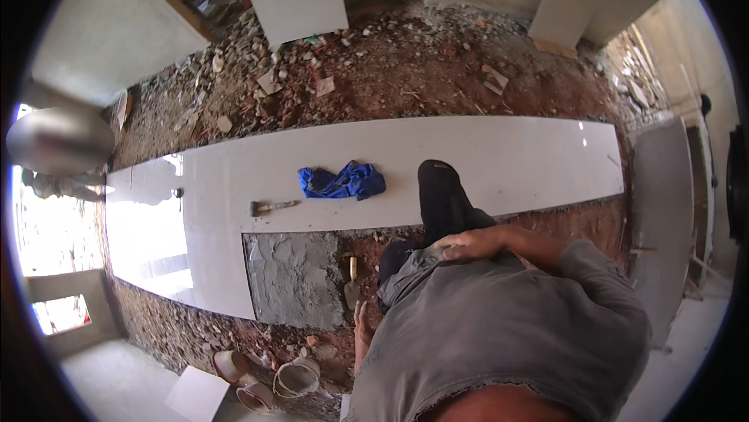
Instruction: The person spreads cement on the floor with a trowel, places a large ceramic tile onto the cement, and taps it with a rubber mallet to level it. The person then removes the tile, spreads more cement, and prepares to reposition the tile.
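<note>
My left hand (pixel 363 327) is beside my torso, fingers stretched out, holding nothing I can see. Nearest to it lies a trowel (pixel 353 288) with a wooden handle, on the soil at the edge of a bed of wet grey mortar (pixel 296 278). Across my bent leg rests my right hand (pixel 472 243), its fingers lying flat on the clothing. Large glossy white tiles (pixel 507 158) form a long strip in front of me. A mallet (pixel 273 207) and a crumpled blue cloth (pixel 343 181) lie on them.
Rubble and red soil (pixel 406 71) stretch beyond the tiles. A loose white tile (pixel 300 1) leans at the far side. Buckets (pixel 296 377) and another tile (pixel 197 395) are at the lower left. A person (pixel 62 184) is at the left edge. Grey panels (pixel 662 227) stand on the right.
</note>
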### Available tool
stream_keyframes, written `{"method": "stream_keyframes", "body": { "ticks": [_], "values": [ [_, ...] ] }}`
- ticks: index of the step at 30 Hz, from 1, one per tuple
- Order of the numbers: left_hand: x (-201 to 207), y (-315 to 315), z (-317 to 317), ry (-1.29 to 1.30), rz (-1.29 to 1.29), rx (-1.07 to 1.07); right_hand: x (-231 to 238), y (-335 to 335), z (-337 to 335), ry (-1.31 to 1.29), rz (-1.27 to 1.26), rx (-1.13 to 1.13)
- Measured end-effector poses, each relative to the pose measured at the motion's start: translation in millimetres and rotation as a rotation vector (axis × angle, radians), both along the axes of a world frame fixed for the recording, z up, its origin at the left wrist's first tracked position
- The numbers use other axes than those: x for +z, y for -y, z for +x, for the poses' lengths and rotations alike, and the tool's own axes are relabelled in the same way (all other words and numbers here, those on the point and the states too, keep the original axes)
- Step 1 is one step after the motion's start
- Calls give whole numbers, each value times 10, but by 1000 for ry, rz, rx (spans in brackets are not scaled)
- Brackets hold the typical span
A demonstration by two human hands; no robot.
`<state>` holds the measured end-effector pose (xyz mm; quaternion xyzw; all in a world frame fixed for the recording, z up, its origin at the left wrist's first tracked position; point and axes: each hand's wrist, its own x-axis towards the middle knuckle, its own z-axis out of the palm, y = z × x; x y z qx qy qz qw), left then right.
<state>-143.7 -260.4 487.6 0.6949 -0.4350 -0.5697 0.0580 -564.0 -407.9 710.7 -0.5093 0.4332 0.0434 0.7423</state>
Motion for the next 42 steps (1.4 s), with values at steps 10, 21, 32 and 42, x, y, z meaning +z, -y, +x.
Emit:
{"method": "stream_keyframes", "body": {
  "ticks": [10,21,32,42],
  "values": [
    [-201,930,-642,-48,3,163,-242,1652,-151,-66,-42,105],
    [-613,4183,-2241,148,26,302,-1986,5477,-1728,376,-138,258],
    [997,6363,-3071,117,-126,-170,-1317,8246,-2450,54,70,234],
    [1539,8573,-3229,160,-366,-17,-910,9511,-2113,-4,37,345]
  ]
}}
